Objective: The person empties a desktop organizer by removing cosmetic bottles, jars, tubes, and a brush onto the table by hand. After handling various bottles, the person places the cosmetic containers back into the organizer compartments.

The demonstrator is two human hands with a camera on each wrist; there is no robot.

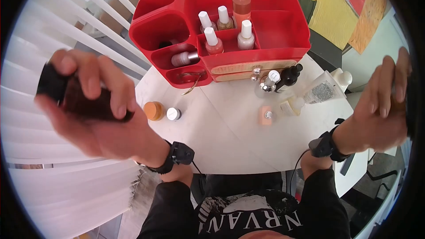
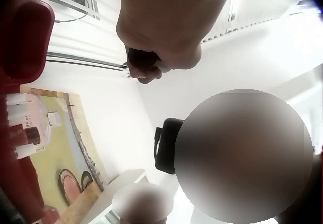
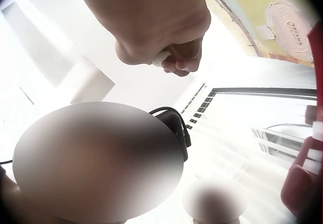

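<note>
dark brown cylindrical bottle (image 1: 84, 102) gripped crosswise in left hand (image 1: 95, 113), left of red plastic organiser (image 1: 221, 31); right hand (image 1: 383, 106) apart, grip unclear.

The black shirt (image 1: 248, 219) reads "NRVAN", upside down.

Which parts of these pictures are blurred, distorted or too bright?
Head view: fisheye bends the edges; both hands, left hand and right hand, are motion-blurred, while the red organizer stays sharp. Both wrist views: overexposed white background, with large blurred ovals.
</note>
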